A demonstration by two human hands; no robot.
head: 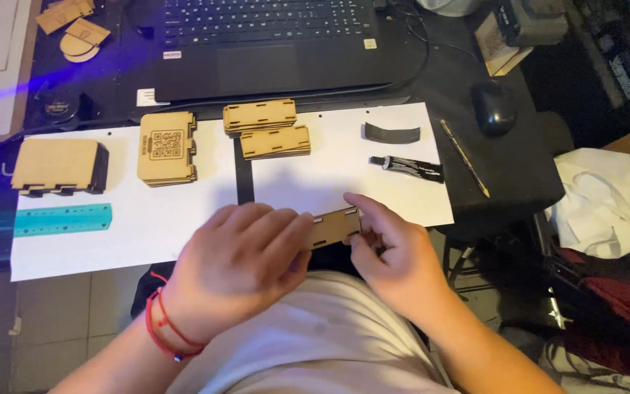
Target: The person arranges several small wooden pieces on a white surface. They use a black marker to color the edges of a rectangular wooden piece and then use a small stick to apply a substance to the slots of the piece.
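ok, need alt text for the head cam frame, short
Seen from above, a person's left hand and right hand hold a small notched wooden panel together at the near edge of a desk. Behind lie stacks of similar panels, an assembled wooden box, a teal ruler, a glue tube and a laptop.

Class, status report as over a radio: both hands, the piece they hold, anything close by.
Left hand and right hand both gripping one notched wooden panel. Held at the white paper sheet's near edge. Black glue tube lies beyond, apart.

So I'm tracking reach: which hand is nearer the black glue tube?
Right hand, just below the glue tube; left hand sits farther off, lower left.
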